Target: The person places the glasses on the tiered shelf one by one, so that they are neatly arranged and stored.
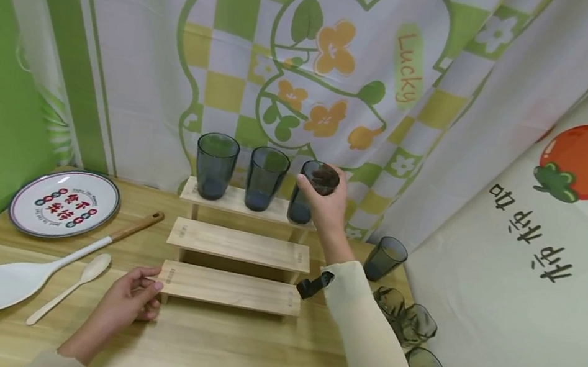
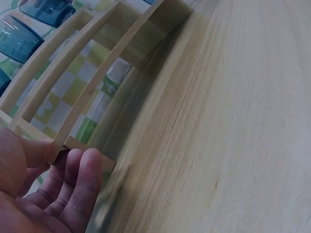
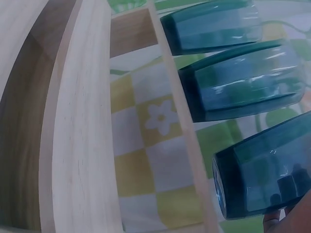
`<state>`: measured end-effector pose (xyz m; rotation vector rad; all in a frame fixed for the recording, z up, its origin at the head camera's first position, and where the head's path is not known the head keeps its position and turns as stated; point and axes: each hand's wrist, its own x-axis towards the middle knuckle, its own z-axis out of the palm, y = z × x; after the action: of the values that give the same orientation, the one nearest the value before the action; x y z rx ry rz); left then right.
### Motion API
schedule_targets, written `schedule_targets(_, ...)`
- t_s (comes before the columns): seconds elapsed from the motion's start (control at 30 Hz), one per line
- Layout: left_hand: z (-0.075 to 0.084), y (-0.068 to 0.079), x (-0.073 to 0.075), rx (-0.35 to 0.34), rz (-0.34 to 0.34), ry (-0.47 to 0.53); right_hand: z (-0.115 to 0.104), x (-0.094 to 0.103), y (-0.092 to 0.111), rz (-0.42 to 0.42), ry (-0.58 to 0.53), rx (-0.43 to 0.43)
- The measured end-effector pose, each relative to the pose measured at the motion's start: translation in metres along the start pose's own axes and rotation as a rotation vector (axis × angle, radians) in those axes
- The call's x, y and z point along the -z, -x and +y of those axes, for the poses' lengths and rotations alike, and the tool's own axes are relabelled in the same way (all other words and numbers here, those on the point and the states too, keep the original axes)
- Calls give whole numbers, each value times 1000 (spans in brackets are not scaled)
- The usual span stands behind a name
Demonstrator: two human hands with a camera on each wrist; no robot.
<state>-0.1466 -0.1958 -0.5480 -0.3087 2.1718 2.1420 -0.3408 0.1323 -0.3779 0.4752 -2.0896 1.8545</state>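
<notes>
Checked green, yellow and white curtain (image 1: 235,37) hangs behind a wood-grained desk (image 1: 224,355). At far left lie a round white plate (image 1: 65,205) with red lettering, a white broad-bladed spatula (image 1: 31,283) with a brown wooden handle end, and a pale slim spoon (image 1: 94,268). Next, the left hand (image 1: 134,296) pinches the left end of the lowest board of a pale three-tier wooden rack (image 1: 231,287). Two smooth, translucent blue-grey tumblers (image 1: 215,166) (image 1: 266,179) stand on its top board; right of them, the right hand (image 1: 329,204), the nearer one, curls round a matching tapered blue-grey glass (image 1: 300,206). This one's long axis is near upright at the board's right end; its base looks just clear of the wood. Farther right stands a smoky glass cluster (image 1: 417,326), some wavy-sided.
</notes>
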Motion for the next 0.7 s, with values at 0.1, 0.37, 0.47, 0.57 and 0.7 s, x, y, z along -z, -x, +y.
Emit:
schedule_targets(0.1, -1, 0, -1, 9, -1, 4, 5, -3, -2, 1, 15, -35)
schedule_targets(0.37, 1, 1, -2, -15, -6, 2, 6, -5, -1, -4, 44, -43)
schedule_targets(0.47, 1, 2, -1, -23, 0, -11, 3, -4, 1, -48, 77, -59)
schedule_targets(0.57, 1, 2, 0, -22, 8, -18, -3, 4, 5, -102, 98, -97)
schedule_targets(0.7, 1, 2, 1, -19, 6, -15, -13, 28, 22, -143, 50, -110)
